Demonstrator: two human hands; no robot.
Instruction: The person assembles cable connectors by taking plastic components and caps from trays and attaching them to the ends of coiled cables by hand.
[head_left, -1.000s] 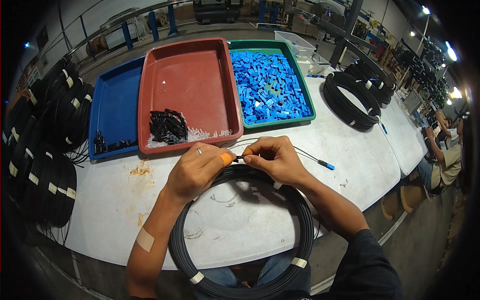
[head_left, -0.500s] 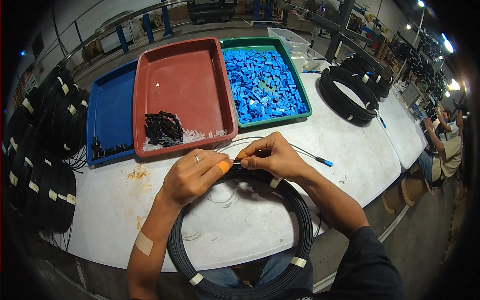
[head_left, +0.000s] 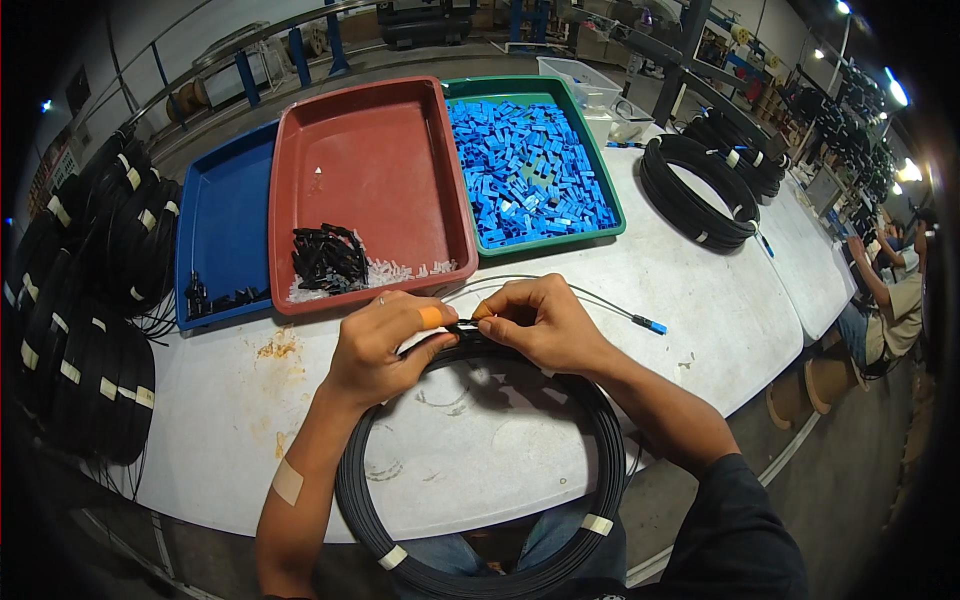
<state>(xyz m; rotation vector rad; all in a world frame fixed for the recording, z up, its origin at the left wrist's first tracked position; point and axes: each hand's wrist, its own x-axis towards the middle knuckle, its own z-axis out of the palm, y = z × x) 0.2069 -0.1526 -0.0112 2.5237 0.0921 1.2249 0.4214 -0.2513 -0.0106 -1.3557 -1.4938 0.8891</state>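
A coil of black cable [head_left: 607, 440] bound with pale tape lies over the table's near edge and reaches toward my lap. Above its far side, my left hand [head_left: 388, 345] pinches a thin black cable end [head_left: 466, 323] between thumb and forefinger, orange tape round one finger. My right hand [head_left: 548, 325] meets it there, thumb and forefinger closed on the same small piece; its exact shape is mostly hidden by the fingertips. Beyond my right hand, another thin cable runs out to a blue-tipped connector [head_left: 652, 326] resting on the white table [head_left: 720, 315].
A red tray [head_left: 370, 150] holds black parts and small clear pieces. Beside it stand a blue tray [head_left: 225, 220] with a few black parts and a green tray [head_left: 612, 215] full of blue connector pieces. More cable coils [head_left: 655, 185] lie right and are stacked left. Other people sit far right.
My left hand has rolled, so its thumb now shows below the forefinger. My right hand has shifted slightly down. Both stay together at the cable end.
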